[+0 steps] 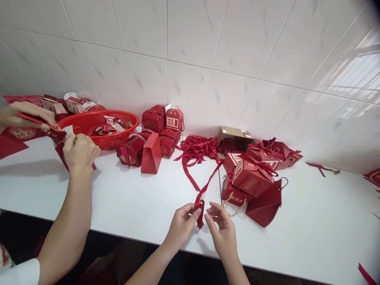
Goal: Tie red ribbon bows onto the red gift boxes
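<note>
My left hand (181, 225) pinches the end of a red ribbon (199, 206) between thumb and fingers, low over the white table's (133, 198) front edge. My right hand (221, 227) sits close beside it, fingers curled toward the ribbon end and seemingly touching it. The ribbon runs up and away to a heap of red ribbons (197, 148). Just right of my hands lie several red gift boxes (251, 180) and a folded red paper bag (265, 206).
A co-worker's hands (80, 152) at the left fold red paper beside a red plastic basket (99, 126) of small items. More red boxes (162, 126) stand at the tiled wall, with an open cardboard box (234, 136). Ribbon scraps (322, 169) lie at the right.
</note>
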### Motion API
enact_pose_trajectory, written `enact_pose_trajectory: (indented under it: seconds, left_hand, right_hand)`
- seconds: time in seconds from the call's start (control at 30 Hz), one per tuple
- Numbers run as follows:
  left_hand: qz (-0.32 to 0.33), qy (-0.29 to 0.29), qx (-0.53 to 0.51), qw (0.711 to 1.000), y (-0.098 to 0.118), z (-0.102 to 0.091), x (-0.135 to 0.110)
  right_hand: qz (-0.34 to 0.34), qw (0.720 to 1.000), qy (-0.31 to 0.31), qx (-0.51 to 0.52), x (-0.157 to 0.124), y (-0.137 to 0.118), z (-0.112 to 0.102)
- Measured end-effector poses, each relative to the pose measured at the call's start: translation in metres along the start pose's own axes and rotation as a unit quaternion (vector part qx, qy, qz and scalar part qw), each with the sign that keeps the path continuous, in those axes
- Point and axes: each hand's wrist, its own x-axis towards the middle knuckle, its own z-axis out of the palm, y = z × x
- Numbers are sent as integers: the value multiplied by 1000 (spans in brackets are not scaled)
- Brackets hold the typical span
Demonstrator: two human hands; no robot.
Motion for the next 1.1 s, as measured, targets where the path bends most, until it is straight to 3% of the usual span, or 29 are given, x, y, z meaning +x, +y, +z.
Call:
enact_pose_trajectory:
  seconds: [0.17, 0.37, 0.43, 0.5, 0.57, 0.63, 0.7, 0.77, 1.1]
  left_hand:
    - [83, -14, 167, 982, 6, -6, -11]
    - [83, -19, 202, 976, 9, -14, -10]
    - [63, 26, 187, 980, 7, -20, -5]
    - [53, 119, 176, 976, 8, -27, 0]
    - [77, 176, 189, 963, 14, -33, 0]
    - [126, 119, 210, 962, 26, -35, -6]
    - [167, 0, 209, 964, 39, -34, -16]
    - [177, -82, 198, 961, 50, -31, -24]
    - [107, -127, 178, 970, 56, -34, -31]
  right_hand:
    - [-20, 999, -31, 3, 11, -8, 0]
    - [-21, 998, -49, 27, 9, -11, 1]
    - [-34, 998, -38, 40, 8, -13, -1]
    - [-54, 996, -34, 54, 6, -17, -5]
    - [-78, 994, -48, 67, 5, -23, -8]
    - [-96, 989, -73, 81, 2, -28, -10]
    - [-104, 985, -98, 94, -1, -33, -10]
    - [-105, 981, -128, 98, -3, -36, -10]
    - [-161, 964, -210, 25, -7, -41, -11]
